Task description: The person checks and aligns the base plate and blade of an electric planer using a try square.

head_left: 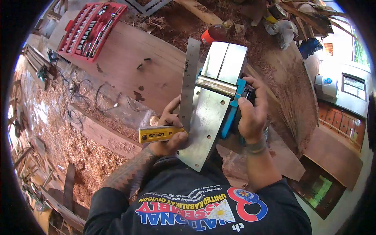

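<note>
An electric hand planer (201, 127) is turned sole up in front of my chest, its metal plates and cutter slot facing me and blue body parts showing along the right side. My right hand (253, 109) is closed around that side, thumb near the blue edge. In my left hand (169, 144) is a try square (157, 134) with a yellow "LOTUS" handle and a steel blade. The blade stands along the left edge of the planer's sole and appears to touch it. Most of the planer's underside is hidden.
A red socket set case (91, 31) lies open on a wide wooden board (121, 58), with two small dark parts (143, 63) nearby. Wood shavings (90, 156) cover the ground. A red container (213, 34) stands beyond the planer, a stick broom (288, 117) to the right.
</note>
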### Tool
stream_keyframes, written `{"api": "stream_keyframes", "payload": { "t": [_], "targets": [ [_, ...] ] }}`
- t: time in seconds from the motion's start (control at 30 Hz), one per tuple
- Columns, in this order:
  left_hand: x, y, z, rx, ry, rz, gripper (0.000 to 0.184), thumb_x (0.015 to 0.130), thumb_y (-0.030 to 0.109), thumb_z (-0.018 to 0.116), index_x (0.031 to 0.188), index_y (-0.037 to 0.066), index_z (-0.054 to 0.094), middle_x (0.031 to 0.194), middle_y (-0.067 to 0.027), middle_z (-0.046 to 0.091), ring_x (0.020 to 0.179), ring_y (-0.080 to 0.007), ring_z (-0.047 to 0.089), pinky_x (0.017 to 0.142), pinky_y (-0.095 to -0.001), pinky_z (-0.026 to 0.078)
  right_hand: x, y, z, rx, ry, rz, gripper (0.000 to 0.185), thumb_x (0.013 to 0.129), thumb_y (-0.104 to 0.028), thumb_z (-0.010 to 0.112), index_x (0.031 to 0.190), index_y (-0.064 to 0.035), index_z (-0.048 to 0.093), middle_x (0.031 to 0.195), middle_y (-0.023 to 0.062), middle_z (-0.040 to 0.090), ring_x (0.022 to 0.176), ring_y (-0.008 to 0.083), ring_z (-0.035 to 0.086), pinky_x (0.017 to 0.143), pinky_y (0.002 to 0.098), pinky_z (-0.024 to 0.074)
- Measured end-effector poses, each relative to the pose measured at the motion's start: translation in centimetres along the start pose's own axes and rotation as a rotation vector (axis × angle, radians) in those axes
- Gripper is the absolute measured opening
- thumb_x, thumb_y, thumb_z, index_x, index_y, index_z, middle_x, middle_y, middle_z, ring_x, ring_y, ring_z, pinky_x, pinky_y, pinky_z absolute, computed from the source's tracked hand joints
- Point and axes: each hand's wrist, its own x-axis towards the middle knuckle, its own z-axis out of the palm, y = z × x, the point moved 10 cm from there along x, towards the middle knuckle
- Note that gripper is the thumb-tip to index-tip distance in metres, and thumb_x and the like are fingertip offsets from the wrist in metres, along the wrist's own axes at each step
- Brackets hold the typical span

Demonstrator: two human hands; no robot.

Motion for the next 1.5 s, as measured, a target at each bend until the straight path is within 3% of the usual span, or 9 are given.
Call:
{"api": "stream_keyframes", "payload": {
  "t": [0.07,0.17,0.4,0.5,0.6,0.8,1.03,1.3,1.5],
  "targets": [
    [0.8,1.3,0.1,0.151,-0.063,0.062,0.03,0.097,0.028,0.075,0.111,0.011,0.055,0.171,-0.0323,0.019,0.16,-0.0445,0.022,0.126,-0.0547,0.024,0.2,-0.1,0.0,0.004,-0.019,-0.002,0.048,0.089,-0.012,0.057,0.135,0.0028,0.054,0.13,0.0136,0.059,0.112,0.0183,0.057,0.105,0.0331,0.0454],
    [0.8,0.8,0.3,-0.027,-0.065,0.062,0.029,0.097,0.026,0.074,0.112,0.01,0.055,0.172,-0.0325,0.014,0.162,-0.0485,0.013,0.127,-0.0572,0.02,0.5,0.0,0.2,-0.014,-0.027,-0.023,0.049,0.09,-0.013,0.054,0.136,0.0028,0.055,0.127,0.0133,0.061,0.112,0.019,0.058,0.105,0.033,0.0448],
    [0.2,-0.4,0.7,-0.152,-0.115,-0.067,0.032,0.095,0.027,0.08,0.108,0.009,0.056,0.171,-0.0331,0.015,0.161,-0.0493,0.017,0.128,-0.0591,0.02,1.1,-0.9,1.0,-0.064,-0.016,0.121,0.042,0.1,-0.014,0.05,0.138,0.0033,0.057,0.129,0.0126,0.064,0.117,0.0185,0.059,0.107,0.0326,0.0428],
    [-0.2,-0.9,0.5,-0.178,-0.107,-0.043,0.039,0.091,0.027,0.085,0.109,0.009,0.056,0.172,-0.0318,0.013,0.161,-0.0496,0.017,0.128,-0.0592,0.02,1.1,-1.7,1.2,-0.21,-0.024,0.03,0.043,0.103,-0.016,0.048,0.14,0.0045,0.057,0.131,0.0145,0.065,0.118,0.0189,0.059,0.11,0.0336,0.042],
    [0.1,-0.9,0.9,-0.163,-0.105,0.05,0.054,0.081,0.031,0.095,0.111,0.01,0.056,0.173,-0.0303,0.01,0.16,-0.05,0.017,0.128,-0.0571,0.024,1.2,-1.1,1.0,-0.149,-0.058,-0.019,0.047,0.1,-0.016,0.048,0.141,0.0067,0.055,0.133,0.0161,0.064,0.12,0.0209,0.06,0.112,0.0347,0.0416],
    [0.7,0.2,1.3,0.102,-0.232,0.09,0.058,0.079,0.021,0.096,0.116,0.012,0.053,0.173,-0.0306,0.008,0.16,-0.0506,0.018,0.127,-0.0564,0.028,1.4,-0.7,0.9,-0.122,-0.078,-0.032,0.058,0.09,-0.014,0.048,0.143,0.0095,0.051,0.134,0.0195,0.064,0.124,0.0233,0.061,0.113,0.0366,0.0425],
    [0.9,1.7,1.5,0.156,-0.301,0.078,0.044,0.084,0.002,0.088,0.113,0.009,0.056,0.171,-0.0329,0.014,0.155,-0.0533,0.03,0.12,-0.0526,0.042,1.1,0.4,0.8,-0.017,-0.104,0.056,0.062,0.089,-0.015,0.048,0.145,0.0095,0.049,0.136,0.0209,0.063,0.126,0.0233,0.061,0.114,0.0368,0.0428],
    [-0.4,1.8,1.4,0.205,-0.315,0.027,0.04,0.084,0.004,0.089,0.11,0.009,0.06,0.171,-0.0322,0.017,0.149,-0.0539,0.04,0.116,-0.0477,0.048,1.1,0.1,0.7,-0.032,-0.089,0.027,0.062,0.088,-0.015,0.049,0.145,0.0096,0.05,0.135,0.02,0.064,0.124,0.0234,0.061,0.114,0.0368,0.0424],
    [-0.3,2.0,1.1,0.235,-0.327,-0.019,0.041,0.083,0.005,0.09,0.112,0.009,0.062,0.171,-0.031,0.02,0.149,-0.0514,0.042,0.117,-0.0511,0.047,1.0,0.2,0.8,-0.003,-0.095,0.039,0.061,0.088,-0.014,0.049,0.144,0.0097,0.051,0.136,0.0196,0.063,0.125,0.0236,0.06,0.115,0.0371,0.0414]
  ]
}}
